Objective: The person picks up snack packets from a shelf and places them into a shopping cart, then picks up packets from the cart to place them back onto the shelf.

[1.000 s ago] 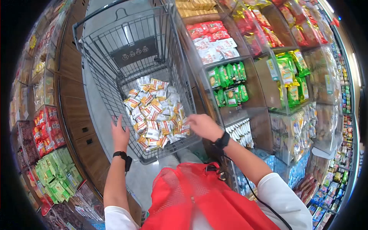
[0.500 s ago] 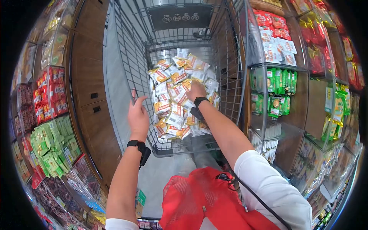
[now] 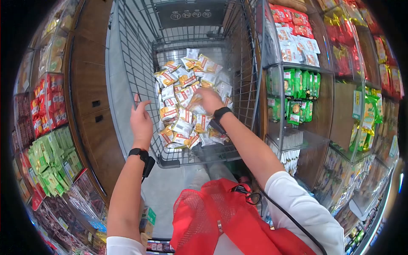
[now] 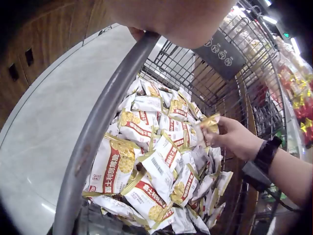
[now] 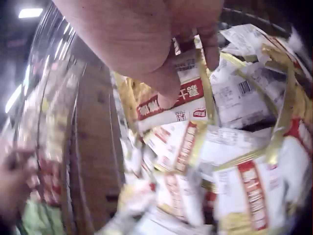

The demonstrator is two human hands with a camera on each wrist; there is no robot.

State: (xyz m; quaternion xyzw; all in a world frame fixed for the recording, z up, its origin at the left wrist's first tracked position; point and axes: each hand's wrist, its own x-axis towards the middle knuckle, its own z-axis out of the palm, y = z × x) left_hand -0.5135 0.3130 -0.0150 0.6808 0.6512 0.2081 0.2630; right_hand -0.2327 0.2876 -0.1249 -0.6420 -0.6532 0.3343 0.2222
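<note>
Right grip [image 3: 208, 101] clamped round 1 white-and-gold packet [image 5: 193, 93], apparently just above the packet heap [image 3: 183, 115] in the cart [image 3: 195, 22].

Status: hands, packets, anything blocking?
Right hand pinches a packet at the pile. Left hand at cart rim. Nothing visibly blocking.

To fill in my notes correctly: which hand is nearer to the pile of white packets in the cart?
Right: the right hand is at the pile, pinching a packet; the left hand is at the cart's side rim, left of the pile.
</note>
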